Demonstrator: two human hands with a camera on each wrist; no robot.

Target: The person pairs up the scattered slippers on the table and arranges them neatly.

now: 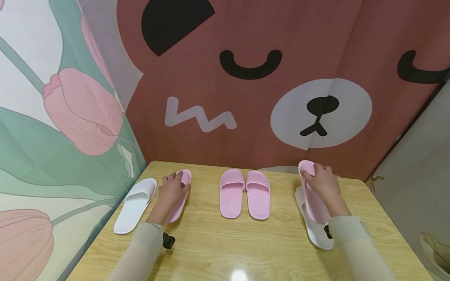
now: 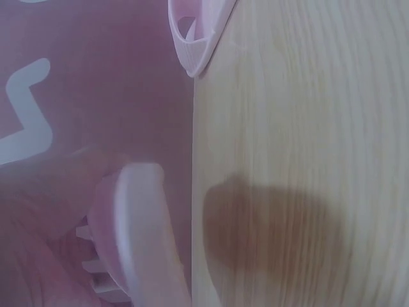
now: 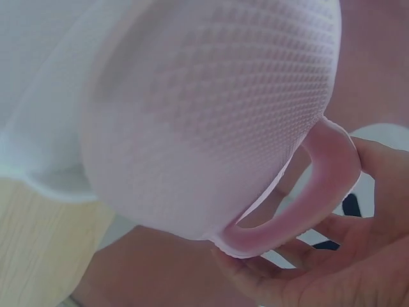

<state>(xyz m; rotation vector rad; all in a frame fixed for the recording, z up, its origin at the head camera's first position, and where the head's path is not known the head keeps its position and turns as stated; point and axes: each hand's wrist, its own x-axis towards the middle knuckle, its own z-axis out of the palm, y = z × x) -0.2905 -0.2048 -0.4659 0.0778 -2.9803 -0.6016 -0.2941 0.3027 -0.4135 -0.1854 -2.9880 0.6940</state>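
Note:
On the left of the table, my left hand (image 1: pixel 170 191) grips a pink slipper (image 1: pixel 178 208) by its strap end. The left wrist view shows this slipper (image 2: pixel 150 243) raised, with a shadow on the wood beside it. A white slipper (image 1: pixel 131 212) lies just left of that hand. My right hand (image 1: pixel 322 183) holds another pink slipper (image 1: pixel 315 205), tilted above a second white slipper (image 1: pixel 319 236) that it partly covers. In the right wrist view, the fingers pinch its strap (image 3: pixel 313 201), and the textured sole area fills much of the frame.
Two pink slippers (image 1: pixel 231 199) stand side by side at the middle of the wooden table (image 1: pixel 218 246), toes to the back. Behind rises a curtain (image 1: pixel 246 148) with a bear face. A tulip-print curtain (image 1: pixel 81 164) borders the left side.

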